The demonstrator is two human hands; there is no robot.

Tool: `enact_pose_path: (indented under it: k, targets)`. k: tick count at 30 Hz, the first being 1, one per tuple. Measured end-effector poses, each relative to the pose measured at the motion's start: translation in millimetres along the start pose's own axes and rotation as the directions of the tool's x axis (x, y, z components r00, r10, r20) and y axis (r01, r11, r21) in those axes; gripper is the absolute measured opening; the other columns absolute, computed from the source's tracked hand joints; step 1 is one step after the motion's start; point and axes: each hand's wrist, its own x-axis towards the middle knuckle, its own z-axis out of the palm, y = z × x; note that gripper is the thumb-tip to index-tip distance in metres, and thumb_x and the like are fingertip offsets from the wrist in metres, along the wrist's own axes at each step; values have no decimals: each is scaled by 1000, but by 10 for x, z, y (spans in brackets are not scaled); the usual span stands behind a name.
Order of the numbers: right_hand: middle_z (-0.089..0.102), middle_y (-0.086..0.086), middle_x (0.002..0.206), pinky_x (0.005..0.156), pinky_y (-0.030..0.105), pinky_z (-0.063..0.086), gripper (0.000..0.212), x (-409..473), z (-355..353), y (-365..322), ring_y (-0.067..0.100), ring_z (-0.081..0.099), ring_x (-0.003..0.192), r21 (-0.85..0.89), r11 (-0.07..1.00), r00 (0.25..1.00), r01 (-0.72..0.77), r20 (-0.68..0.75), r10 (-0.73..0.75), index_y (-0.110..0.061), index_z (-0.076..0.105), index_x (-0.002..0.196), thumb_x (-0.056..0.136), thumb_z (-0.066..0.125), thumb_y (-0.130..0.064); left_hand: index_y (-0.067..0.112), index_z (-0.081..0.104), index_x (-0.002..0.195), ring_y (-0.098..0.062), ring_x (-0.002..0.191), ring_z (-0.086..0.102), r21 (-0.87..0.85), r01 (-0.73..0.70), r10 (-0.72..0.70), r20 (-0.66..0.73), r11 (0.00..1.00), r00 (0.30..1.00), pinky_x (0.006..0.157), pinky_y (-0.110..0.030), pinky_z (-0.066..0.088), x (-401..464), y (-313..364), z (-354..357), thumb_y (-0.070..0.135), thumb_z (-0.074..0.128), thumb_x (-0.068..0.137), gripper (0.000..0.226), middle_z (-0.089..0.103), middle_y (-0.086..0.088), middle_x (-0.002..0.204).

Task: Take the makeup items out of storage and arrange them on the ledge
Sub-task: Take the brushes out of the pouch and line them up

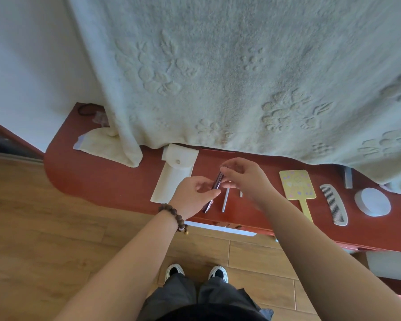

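- You're mid-arrangement: both hands are over the long red-brown wooden ledge (116, 181), working a slim dark purple makeup stick (215, 183), possibly an eyeliner or brow pencil.
- Your left hand (195, 195), the one with the brown wooden bead bracelet (173, 215), has its fingers curled round the stick's lower half.
- Your right hand (243, 176) pinches the stick's upper end between thumb and fingertips; both hands are clamped on it, so it hangs tilted above the ledge and is not yet put down.
- Just left of your hands lies the flat cream felt pouch (174, 179), its snap flap open, which looks like the storage being emptied.
- Beside the stick, a thin pale grey pencil-like stick (225, 200) already lies on the ledge, with a small pale piece (241, 194) next to it, too small to identify.
- Further right you've got a row laid out: a yellow paddle-shaped hand mirror (296, 185), a pale curved plastic comb (335, 203) and a round white compact (372, 201).
- The thick cream embossed blanket (218, 77) drapes over the ledge's back edge.
- Next, as I read it: lower the purple stick flat, parallel to the grey one, in the bare strip between pouch and grey stick, then let go with both hands.
- Mind it rolling toward the front edge, and check the pouch for anything left inside.
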Motion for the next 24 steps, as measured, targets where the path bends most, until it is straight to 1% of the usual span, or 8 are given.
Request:
enact_pose_path:
  k: [3, 9, 12, 14, 16, 19, 21, 24]
  targets:
    - [67, 16, 87, 55, 15, 52, 13, -10, 78, -19, 20, 66, 70, 1, 1000, 1000, -10, 7, 10, 3, 63, 99, 90, 60, -6, 16, 71, 87, -18, 81, 66, 96, -28, 28, 2, 995, 1000, 77, -31, 52, -19, -9, -28, 23, 70, 83, 8, 71, -2, 81]
    - [70, 22, 85, 74, 33, 59, 9, 61, 188, 11, 24, 68, 74, 74, 997, 999, 4, -46, -1, 4, 64, 93, 90, 58, -2, 16, 69, 87, -13, 77, 63, 141, 5, -5, -1, 990, 1000, 71, -24, 48, 25, 65, -131, 25, 70, 84, 10, 68, 2, 80]
    - [67, 7, 65, 64, 28, 56, 14, 197, 56, -69, 16, 64, 60, 204, 977, 977, 53, -213, -9, -1, 62, 80, 91, 54, 0, 18, 63, 76, -4, 62, 50, 279, 10, -26, 56, 960, 998, 59, -17, 34, -47, -22, -177, 27, 70, 82, 12, 53, 10, 66]
    - [66, 5, 63, 65, 26, 56, 15, 327, -217, -145, 15, 64, 60, 247, 964, 951, 99, -308, -19, -3, 61, 79, 92, 53, 0, 21, 62, 72, -3, 62, 49, 315, 54, -80, 71, 948, 994, 57, -16, 32, -164, -217, -164, 29, 69, 82, 14, 52, 11, 64]
    - [65, 11, 72, 71, 27, 59, 11, 360, -404, -158, 20, 64, 68, 175, 980, 961, 90, -272, -40, -1, 62, 84, 92, 55, -2, 22, 69, 79, -6, 73, 57, 247, 116, -127, 31, 962, 991, 63, -16, 38, -234, -374, -150, 30, 70, 82, 8, 64, 10, 75]
    - [67, 16, 80, 73, 29, 59, 11, 325, -309, 20, 20, 65, 72, 11, 1000, 988, -2, -154, 3, 2, 65, 93, 90, 59, -6, 13, 69, 105, -7, 91, 57, 173, 139, -127, -75, 975, 989, 74, -16, 42, -155, -362, -99, 30, 69, 84, 27, 63, 11, 96]
    - [68, 15, 82, 74, 32, 59, 9, 324, -165, 170, 20, 66, 71, -83, 995, 989, -52, -142, 40, -4, 68, 93, 88, 63, -9, 7, 70, 103, -10, 84, 55, 160, 120, -104, -107, 980, 989, 71, -18, 44, -29, -237, -75, 27, 69, 85, 28, 60, 6, 86]
    - [69, 7, 75, 76, 37, 59, 5, 358, -28, 340, 22, 69, 66, -158, 981, 982, -116, -169, 89, -12, 69, 87, 85, 66, -11, 5, 74, 89, -22, 76, 65, 202, 124, -101, -117, 971, 988, 77, -36, 56, 218, -161, -55, 30, 70, 82, 26, 71, -5, 81]
